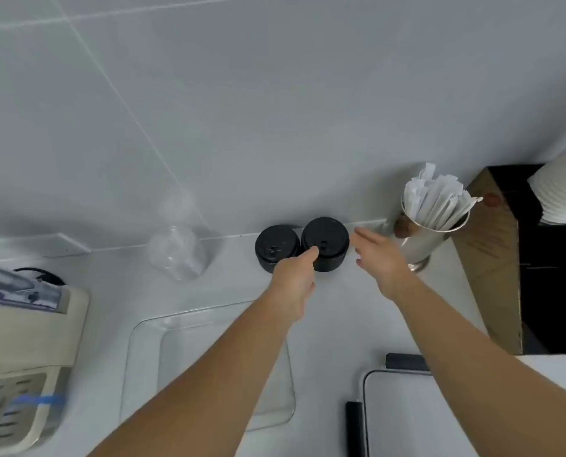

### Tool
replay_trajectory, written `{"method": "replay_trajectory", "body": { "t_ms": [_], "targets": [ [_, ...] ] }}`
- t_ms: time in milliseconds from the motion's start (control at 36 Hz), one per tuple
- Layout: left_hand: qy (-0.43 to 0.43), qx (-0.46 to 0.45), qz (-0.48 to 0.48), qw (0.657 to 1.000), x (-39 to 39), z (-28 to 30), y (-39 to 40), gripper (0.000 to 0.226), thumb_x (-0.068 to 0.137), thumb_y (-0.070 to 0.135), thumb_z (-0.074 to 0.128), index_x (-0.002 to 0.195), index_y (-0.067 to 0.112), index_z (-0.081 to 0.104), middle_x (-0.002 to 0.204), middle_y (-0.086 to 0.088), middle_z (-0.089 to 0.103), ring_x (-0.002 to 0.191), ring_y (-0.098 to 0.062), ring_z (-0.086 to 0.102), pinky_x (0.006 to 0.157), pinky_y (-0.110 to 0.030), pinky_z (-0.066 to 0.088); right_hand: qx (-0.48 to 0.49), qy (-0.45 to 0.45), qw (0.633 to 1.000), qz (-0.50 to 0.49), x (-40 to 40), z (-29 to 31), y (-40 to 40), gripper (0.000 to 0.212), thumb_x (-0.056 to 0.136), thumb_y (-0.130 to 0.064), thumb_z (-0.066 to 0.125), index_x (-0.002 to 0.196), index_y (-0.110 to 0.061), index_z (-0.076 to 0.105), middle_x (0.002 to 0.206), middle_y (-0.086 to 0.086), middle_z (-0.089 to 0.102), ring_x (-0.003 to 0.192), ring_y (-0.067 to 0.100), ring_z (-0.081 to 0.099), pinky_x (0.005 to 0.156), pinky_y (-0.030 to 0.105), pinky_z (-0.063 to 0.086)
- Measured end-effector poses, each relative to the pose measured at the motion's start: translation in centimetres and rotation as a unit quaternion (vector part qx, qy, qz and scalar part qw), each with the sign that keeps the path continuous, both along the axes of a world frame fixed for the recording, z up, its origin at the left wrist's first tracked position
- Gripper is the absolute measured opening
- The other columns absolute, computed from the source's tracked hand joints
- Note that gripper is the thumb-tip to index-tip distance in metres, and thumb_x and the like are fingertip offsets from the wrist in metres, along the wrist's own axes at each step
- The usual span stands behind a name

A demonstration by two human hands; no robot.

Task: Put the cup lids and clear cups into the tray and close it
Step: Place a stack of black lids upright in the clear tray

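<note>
Two stacks of black cup lids stand side by side at the back of the white counter, against the wall: the left stack point(275, 247) and the taller right stack point(326, 235). My left hand point(293, 282) reaches between them, its thumb resting on the right stack's top, fingers hidden behind. Just right of that stack, my right hand point(378, 258) hovers open, not touching it. A stack of clear cups point(177, 253) lies to the left by the wall. The clear tray point(143, 364) sits nearer me, partly under my left forearm. Its white lid point(416, 420) lies at the lower right.
A metal cup of wrapped stirrers point(431, 219) stands right of my right hand. Beyond it are a brown box point(496, 258) and white paper cups point(562, 196). A beige machine point(24, 357) fills the left edge.
</note>
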State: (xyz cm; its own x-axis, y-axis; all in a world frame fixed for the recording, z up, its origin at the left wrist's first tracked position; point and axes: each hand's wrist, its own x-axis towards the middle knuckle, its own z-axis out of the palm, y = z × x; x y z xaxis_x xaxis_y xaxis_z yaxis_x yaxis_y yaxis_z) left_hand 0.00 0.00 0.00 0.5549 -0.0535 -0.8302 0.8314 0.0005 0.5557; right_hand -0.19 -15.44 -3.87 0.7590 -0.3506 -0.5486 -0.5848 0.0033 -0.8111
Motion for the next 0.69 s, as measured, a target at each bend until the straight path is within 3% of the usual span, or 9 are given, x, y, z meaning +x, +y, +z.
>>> {"method": "replay_trajectory", "body": {
  "t_ms": [56,111,167,194,278,333,472,556,694],
  "targets": [
    [0.002,0.013,0.021,1.000,0.2,-0.6,-0.5,0.043,0.092,0.037,0.063,0.123,0.008,0.056,0.100,0.002,0.054,0.100,-0.017,0.059,0.107,-0.035,0.044,0.016,-0.011,1.000,-0.012,0.4,-0.1,0.1,0.050,0.089,-0.037,0.061,0.137,-0.023,0.055,0.137,-0.004,0.057,0.127,0.018,0.051,0.112,0.043,0.039],
    [0.006,0.002,0.041,0.999,0.2,-0.8,-0.9,0.049,0.092,0.037,0.063,0.132,0.011,0.053,0.117,-0.003,0.054,0.117,-0.020,0.056,0.110,-0.035,0.042,0.029,-0.016,0.999,-0.009,0.7,-0.5,0.3,0.051,0.091,-0.037,0.059,0.139,-0.022,0.053,0.141,-0.003,0.054,0.130,0.017,0.049,0.113,0.042,0.037],
    [0.016,-0.008,0.056,0.998,0.3,-1.3,-1.3,0.037,0.092,0.037,0.063,0.123,0.017,0.056,0.113,0.002,0.051,0.111,-0.019,0.054,0.110,-0.034,0.041,0.033,-0.009,0.999,-0.011,0.9,-1.0,0.4,0.052,0.091,-0.037,0.059,0.140,-0.022,0.051,0.142,-0.005,0.053,0.130,0.016,0.048,0.113,0.042,0.036],
    [0.019,-0.011,0.063,0.998,0.5,-1.6,-1.5,0.024,0.092,0.037,0.063,0.108,0.020,0.057,0.103,0.005,0.051,0.103,-0.017,0.053,0.107,-0.032,0.042,0.037,-0.011,0.999,-0.009,1.0,-1.3,0.4,0.052,0.091,-0.037,0.059,0.141,-0.022,0.050,0.140,-0.006,0.054,0.128,0.015,0.049,0.113,0.042,0.037],
    [0.017,-0.021,0.094,0.995,0.6,-2.2,-1.7,0.021,0.092,0.035,0.064,0.080,0.021,0.055,0.082,0.008,0.048,0.077,-0.010,0.048,0.088,-0.026,0.045,0.046,-0.013,0.999,0.002,1.1,-1.6,0.5,0.056,0.090,-0.036,0.061,0.143,-0.023,0.047,0.137,-0.002,0.055,0.124,0.017,0.051,0.111,0.044,0.039],
    [0.013,-0.028,0.109,0.994,0.8,-2.7,-1.9,0.016,0.091,0.035,0.065,0.085,0.021,0.060,0.088,0.006,0.054,0.077,-0.009,0.050,0.091,-0.027,0.045,0.059,-0.019,0.998,0.001,1.2,-1.8,0.5,0.057,0.090,-0.034,0.062,0.143,-0.022,0.046,0.137,0.000,0.056,0.124,0.018,0.052,0.110,0.044,0.040],
    [0.000,-0.036,0.134,0.990,1.1,-3.2,-2.4,0.025,0.089,0.036,0.067,0.071,0.024,0.055,0.072,0.010,0.047,0.063,-0.006,0.041,0.064,-0.022,0.036,0.101,-0.041,0.994,0.003,1.7,-2.4,0.4,0.033,0.089,-0.024,0.061,0.121,-0.025,0.068,0.119,-0.005,0.070,0.112,0.017,0.064,0.105,0.042,0.046],
    [0.001,-0.035,0.145,0.989,1.2,-3.1,-2.6,0.024,0.090,0.033,0.066,0.072,0.024,0.054,0.072,0.009,0.048,0.063,-0.006,0.042,0.062,-0.022,0.036,0.105,-0.041,0.994,0.002,2.0,-2.1,0.5,0.025,0.089,-0.022,0.058,0.109,-0.028,0.071,0.112,-0.004,0.073,0.108,0.018,0.066,0.103,0.042,0.048],
    [-0.001,-0.014,0.147,0.989,1.1,-3.2,-2.8,0.023,0.089,0.031,0.066,0.072,0.021,0.055,0.074,0.005,0.051,0.066,-0.010,0.045,0.067,-0.025,0.040,0.099,-0.025,0.995,0.007,2.4,-2.0,0.5,0.025,0.091,-0.022,0.055,0.112,-0.025,0.067,0.114,0.000,0.070,0.109,0.020,0.064,0.103,0.042,0.048]
  ]
}}
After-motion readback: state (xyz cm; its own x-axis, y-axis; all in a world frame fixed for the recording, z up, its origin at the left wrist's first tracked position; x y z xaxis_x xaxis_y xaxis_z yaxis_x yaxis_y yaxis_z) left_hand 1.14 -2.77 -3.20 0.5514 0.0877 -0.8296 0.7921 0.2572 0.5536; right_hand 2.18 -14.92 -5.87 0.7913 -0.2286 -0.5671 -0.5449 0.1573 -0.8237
